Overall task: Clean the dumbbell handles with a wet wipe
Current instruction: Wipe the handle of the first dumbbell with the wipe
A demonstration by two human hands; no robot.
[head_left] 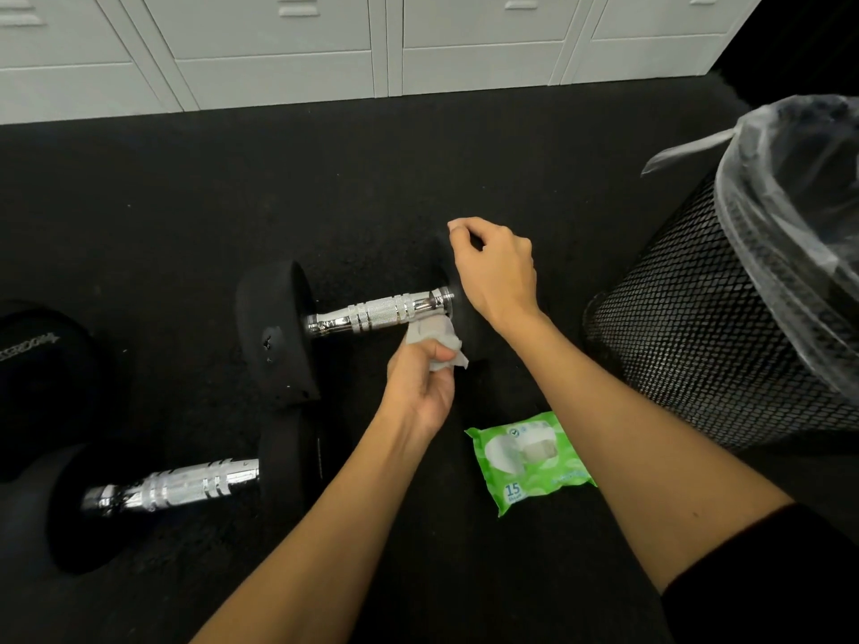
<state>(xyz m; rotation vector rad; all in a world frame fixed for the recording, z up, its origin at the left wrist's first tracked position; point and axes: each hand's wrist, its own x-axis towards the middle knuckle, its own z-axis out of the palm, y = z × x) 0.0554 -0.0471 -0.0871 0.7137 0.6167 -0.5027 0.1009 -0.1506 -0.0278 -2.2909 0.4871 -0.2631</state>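
Grey lockers (279, 44) stand well beyond both hands, past the black floor (186, 202). A mesh bin (697, 327) with a clear liner stands to the right of the right hand. A dumbbell (274, 327) lies crosswise under the hands. A second dumbbell (176, 485) lies nearer the person, left of the left forearm. A green pack (525, 457) lies on the floor between the two forearms, nearer the person than the left hand and to its right. The right hand (495, 267) is curled over the top of the dumbbell's right head, gripping it. The left hand (420, 381) pinches a bunched wipe (434, 339) between curled fingers and thumb. The wipe touches the near underside of the chrome handle (372, 313) by its right end, just left of the right wrist.
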